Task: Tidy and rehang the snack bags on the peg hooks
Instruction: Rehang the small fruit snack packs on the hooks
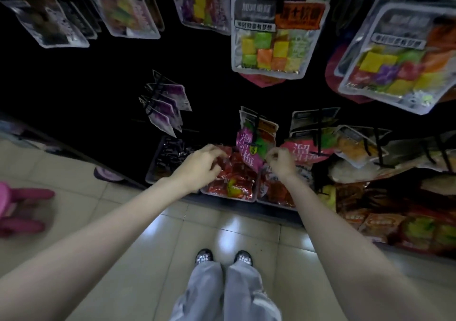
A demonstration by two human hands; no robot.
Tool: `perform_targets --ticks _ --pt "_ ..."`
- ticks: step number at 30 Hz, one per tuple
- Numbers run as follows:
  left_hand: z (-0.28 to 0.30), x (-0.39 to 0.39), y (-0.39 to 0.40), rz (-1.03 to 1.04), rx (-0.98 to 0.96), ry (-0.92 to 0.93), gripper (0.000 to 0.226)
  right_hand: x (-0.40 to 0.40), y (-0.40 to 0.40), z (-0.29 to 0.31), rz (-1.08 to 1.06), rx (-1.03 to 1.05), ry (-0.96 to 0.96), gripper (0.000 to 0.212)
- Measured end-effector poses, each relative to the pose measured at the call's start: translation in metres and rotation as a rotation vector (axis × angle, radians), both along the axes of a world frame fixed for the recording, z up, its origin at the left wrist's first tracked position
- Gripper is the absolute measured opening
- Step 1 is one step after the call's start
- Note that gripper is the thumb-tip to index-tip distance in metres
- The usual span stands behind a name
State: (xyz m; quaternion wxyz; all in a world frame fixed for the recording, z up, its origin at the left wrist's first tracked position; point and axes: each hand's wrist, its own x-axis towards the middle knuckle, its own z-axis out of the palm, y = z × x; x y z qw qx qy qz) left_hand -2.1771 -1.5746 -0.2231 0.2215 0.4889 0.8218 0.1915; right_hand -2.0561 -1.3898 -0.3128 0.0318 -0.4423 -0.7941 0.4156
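Observation:
A pink snack bag [246, 151] with white characters hangs tilted in front of a black peg hook [257, 128] on the dark display wall. My left hand [201, 164] is curled on the bag's lower left side, over the red packets. My right hand [281, 161] pinches the bag's right edge with closed fingers. Another pink bag [302, 151] hangs on the hook to the right. Behind the held bag sit bags with green and orange candy [267, 133].
Clear bags of coloured candy cubes [276, 37] hang above at head height. Purple bags [165, 106] hang to the left. Trays of red packets [234, 182] line the low shelf. A pink toy [17, 207] lies on the tiled floor at left.

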Motion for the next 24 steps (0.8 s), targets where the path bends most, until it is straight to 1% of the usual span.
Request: perform_targets --ticks 1,2,4,5,8,9,11,12,13,15,16,18,20,21,22,24 --pt "-0.001 -0.001 0.001 0.003 0.01 -0.005 0.036 0.004 0.0 0.0 0.046 0.015 0.005 0.025" --pt "-0.002 -0.003 0.003 0.007 0.02 -0.009 0.036 0.009 -0.002 0.005 0.075 0.028 0.006 0.021" --pt "-0.003 -0.006 0.006 0.017 0.023 -0.032 0.036 0.021 -0.005 0.019 0.093 0.058 0.028 0.006" --pt "-0.005 -0.007 0.008 0.02 0.022 -0.045 0.036 0.027 -0.006 0.026 0.108 0.081 0.045 0.006" --pt "-0.005 -0.004 0.012 0.002 -0.002 -0.077 0.041 0.045 -0.019 0.047 0.184 0.092 0.05 0.014" --pt "-0.004 -0.003 0.013 -0.028 -0.028 -0.1 0.047 0.049 -0.022 0.057 0.198 0.089 0.062 0.013" --pt "0.004 -0.003 0.014 -0.123 -0.098 -0.184 0.066 0.052 -0.024 0.086 0.205 0.102 0.119 0.011" --pt "0.01 -0.002 0.013 -0.152 -0.118 -0.27 0.077 0.052 -0.025 0.106 0.201 0.11 0.177 0.011" --pt "0.018 -0.001 0.011 -0.157 -0.109 -0.395 0.086 0.052 -0.028 0.127 0.187 0.112 0.253 0.01" --pt "0.043 -0.001 0.007 -0.098 0.0 -0.674 0.095 0.045 -0.032 0.168 0.119 0.102 0.423 0.004" --pt "0.057 -0.001 0.004 -0.041 0.082 -0.784 0.091 0.04 -0.034 0.186 0.081 0.103 0.491 0.001" --pt "0.087 -0.006 -0.006 0.066 0.269 -0.905 0.069 0.033 -0.045 0.222 0.043 0.117 0.602 0.014" --pt "0.119 -0.018 -0.014 0.097 0.447 -0.893 0.053 0.025 -0.055 0.254 0.093 0.11 0.686 0.022" --pt "0.135 -0.025 -0.018 0.084 0.519 -0.847 0.051 0.021 -0.059 0.268 0.149 0.103 0.703 0.021" --pt "0.151 -0.033 -0.021 0.065 0.574 -0.795 0.052 0.017 -0.063 0.281 0.222 0.129 0.697 0.026" --pt "0.184 -0.05 -0.026 0.039 0.648 -0.697 0.058 0.006 -0.073 0.305 0.359 0.269 0.643 0.055"
